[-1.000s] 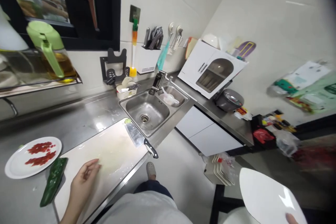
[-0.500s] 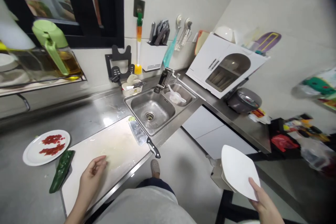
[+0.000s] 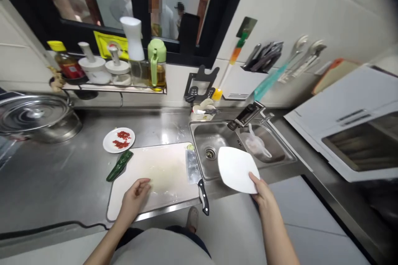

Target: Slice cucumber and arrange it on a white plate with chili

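Note:
My right hand (image 3: 260,188) grips the near edge of an empty white square plate (image 3: 236,169), held in the air over the front rim of the steel sink (image 3: 226,138). My left hand (image 3: 134,197) rests on the white cutting board (image 3: 161,174) with its fingers loosely curled and nothing in them. A cleaver (image 3: 195,174) with a black handle lies along the board's right edge. A green pepper (image 3: 119,165) lies at the board's left edge. Behind it stands a small white plate of chopped red pieces (image 3: 118,140).
A large steel pot lid (image 3: 32,112) sits at the far left. A wall shelf (image 3: 115,87) carries bottles and an oil jug. A white dish cabinet (image 3: 351,124) stands at the right. Utensils (image 3: 264,56) hang on the wall. A person shows in the window.
My right hand has brought the white plate up from low at the right to over the sink's front edge. The view swung left. My left hand stayed on the board.

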`<state>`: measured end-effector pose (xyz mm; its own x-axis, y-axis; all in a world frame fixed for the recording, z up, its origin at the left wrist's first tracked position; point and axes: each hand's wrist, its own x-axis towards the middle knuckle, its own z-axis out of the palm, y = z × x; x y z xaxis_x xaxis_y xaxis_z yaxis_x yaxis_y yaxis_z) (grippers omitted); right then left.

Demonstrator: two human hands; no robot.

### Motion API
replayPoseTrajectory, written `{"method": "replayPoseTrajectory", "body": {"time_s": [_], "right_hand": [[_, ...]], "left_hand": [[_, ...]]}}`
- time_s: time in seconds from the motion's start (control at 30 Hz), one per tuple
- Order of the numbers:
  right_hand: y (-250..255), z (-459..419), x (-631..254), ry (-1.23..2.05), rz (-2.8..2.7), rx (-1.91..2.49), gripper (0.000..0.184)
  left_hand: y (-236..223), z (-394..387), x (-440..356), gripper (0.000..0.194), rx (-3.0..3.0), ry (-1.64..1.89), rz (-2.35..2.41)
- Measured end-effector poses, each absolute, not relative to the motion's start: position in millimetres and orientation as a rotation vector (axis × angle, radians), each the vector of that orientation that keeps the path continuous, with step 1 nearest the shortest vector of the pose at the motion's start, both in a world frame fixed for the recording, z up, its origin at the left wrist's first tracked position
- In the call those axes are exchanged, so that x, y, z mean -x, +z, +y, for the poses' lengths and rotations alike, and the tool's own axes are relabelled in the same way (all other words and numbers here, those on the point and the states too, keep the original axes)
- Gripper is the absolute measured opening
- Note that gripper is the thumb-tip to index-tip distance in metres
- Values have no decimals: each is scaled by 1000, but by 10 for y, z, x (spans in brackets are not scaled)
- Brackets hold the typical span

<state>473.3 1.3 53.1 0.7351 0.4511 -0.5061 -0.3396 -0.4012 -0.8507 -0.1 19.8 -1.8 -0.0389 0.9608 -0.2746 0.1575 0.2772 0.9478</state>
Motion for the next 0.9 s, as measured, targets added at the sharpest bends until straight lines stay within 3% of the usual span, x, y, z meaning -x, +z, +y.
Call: {"method": "replayPoseTrajectory", "body": {"time_s": [0.1,0.43,0.9], "right_hand": [[401,621,-4413,1041,-115,1720,35],[90,2126,-3133,1120,-332,1691,33],[-206,2671,-2440,1094,-501,1755,31]], "left_hand": [[-51,143,139,51,-1072,961,1524],[-267,-35,368,53,-977,1040,1613],[-225,-90,472,61,-877,1072,1708]]}}
